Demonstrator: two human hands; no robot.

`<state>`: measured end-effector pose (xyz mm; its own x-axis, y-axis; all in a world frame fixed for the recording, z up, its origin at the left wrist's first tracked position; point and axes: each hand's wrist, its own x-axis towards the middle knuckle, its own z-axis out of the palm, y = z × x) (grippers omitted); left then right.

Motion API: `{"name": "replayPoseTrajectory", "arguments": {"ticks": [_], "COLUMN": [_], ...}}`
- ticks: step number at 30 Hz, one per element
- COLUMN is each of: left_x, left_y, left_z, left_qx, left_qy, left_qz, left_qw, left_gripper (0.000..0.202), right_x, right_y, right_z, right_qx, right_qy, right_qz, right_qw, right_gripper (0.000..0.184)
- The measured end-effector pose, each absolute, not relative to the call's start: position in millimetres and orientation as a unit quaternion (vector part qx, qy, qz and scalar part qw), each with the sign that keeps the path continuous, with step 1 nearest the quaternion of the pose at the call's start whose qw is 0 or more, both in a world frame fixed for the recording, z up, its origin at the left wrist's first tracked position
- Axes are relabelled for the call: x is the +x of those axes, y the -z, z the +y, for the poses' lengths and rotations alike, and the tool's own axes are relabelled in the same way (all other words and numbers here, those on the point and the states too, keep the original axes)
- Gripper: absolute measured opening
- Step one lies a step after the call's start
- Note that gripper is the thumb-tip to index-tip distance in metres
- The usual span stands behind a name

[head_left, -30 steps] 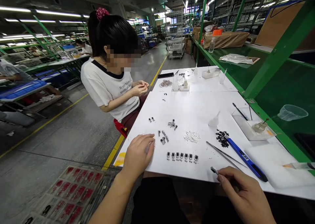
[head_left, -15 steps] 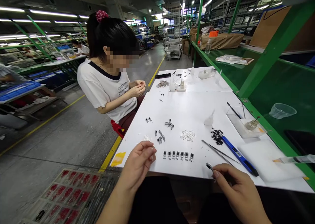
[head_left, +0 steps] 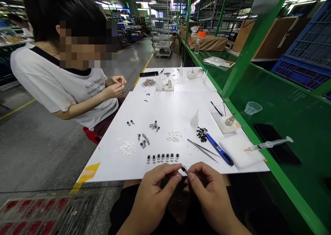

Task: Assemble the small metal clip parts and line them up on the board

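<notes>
Just off the table's near edge, my right hand (head_left: pixel 207 185) pinches a small black-and-clear plastic part (head_left: pixel 184 169) between thumb and fingertips. My left hand (head_left: pixel 161 190) meets it from the other side, thumb and forefinger drawn close together; whatever lies between those fingertips is too small to make out. Beyond the hands stands a row of several similar black-and-clear parts (head_left: pixel 162 157). More such parts lie loose in a cluster (head_left: pixel 143 141) farther left. A pile of tiny white pieces (head_left: pixel 174 136) and another white pile (head_left: pixel 127 147) lie behind the row.
Tweezers (head_left: pixel 203 149), a blue utility knife (head_left: pixel 219 149) and black bits (head_left: pixel 201 134) lie at right. A syringe (head_left: pixel 269 144) rests over a white pad (head_left: pixel 241 154). Behind are a squeeze bottle (head_left: pixel 194 119) and tray (head_left: pixel 222 124). A co-worker (head_left: pixel 88 87) sits at left.
My right hand has moved left with the small part, and my left hand has come right to meet it. The camera view has turned right.
</notes>
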<state>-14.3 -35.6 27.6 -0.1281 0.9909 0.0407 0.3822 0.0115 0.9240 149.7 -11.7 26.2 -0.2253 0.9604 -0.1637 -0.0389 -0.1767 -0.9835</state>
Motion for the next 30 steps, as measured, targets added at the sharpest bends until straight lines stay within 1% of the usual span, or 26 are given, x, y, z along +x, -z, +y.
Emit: {"name": "replayPoseTrajectory", "arguments": {"ticks": [6, 7, 10, 12, 14, 16, 19, 22, 27, 30], "left_x": [-18, -18, -20, -21, -22, -22, -21, -14, 0, 2], "left_y": [-25, -26, -29, -31, -33, -33, -28, -23, -23, -23], "left_z": [-37, -36, -34, -33, -32, -32, -32, -33, -36, -37], "left_qx": [0.59, 0.593, 0.605, 0.607, 0.591, 0.533, 0.381, 0.262, 0.194, 0.196], "left_qy": [-0.413, -0.411, -0.402, -0.403, -0.417, -0.439, -0.479, -0.526, -0.577, -0.588], "left_qz": [0.607, 0.603, 0.589, 0.573, 0.561, 0.564, 0.55, 0.468, 0.326, 0.311], "left_qw": [0.338, 0.339, 0.355, 0.374, 0.402, 0.453, 0.568, 0.661, 0.723, 0.721], "left_gripper": [0.019, 0.019, 0.017, 0.016, 0.015, 0.011, 0.012, 0.017, 0.013, 0.011], "right_x": [150, 150, 152, 154, 155, 157, 158, 157, 155, 156], "right_y": [-21, -20, -16, -15, -13, -13, -13, -12, -11, -14], "right_z": [-10, -10, -11, -12, -13, -14, -16, -16, -16, -16], "right_qx": [-0.408, -0.399, -0.381, -0.376, -0.375, -0.372, -0.362, -0.344, -0.294, -0.281], "right_qy": [-0.698, -0.707, -0.702, -0.682, -0.662, -0.652, -0.656, -0.691, -0.755, -0.763], "right_qz": [-0.415, -0.406, -0.436, -0.482, -0.515, -0.519, -0.489, -0.437, -0.361, -0.355], "right_qw": [0.417, 0.42, 0.414, 0.402, 0.396, 0.409, 0.446, 0.462, 0.463, 0.462], "right_gripper": [0.017, 0.018, 0.033, 0.031, 0.024, 0.02, 0.019, 0.02, 0.027, 0.027]}}
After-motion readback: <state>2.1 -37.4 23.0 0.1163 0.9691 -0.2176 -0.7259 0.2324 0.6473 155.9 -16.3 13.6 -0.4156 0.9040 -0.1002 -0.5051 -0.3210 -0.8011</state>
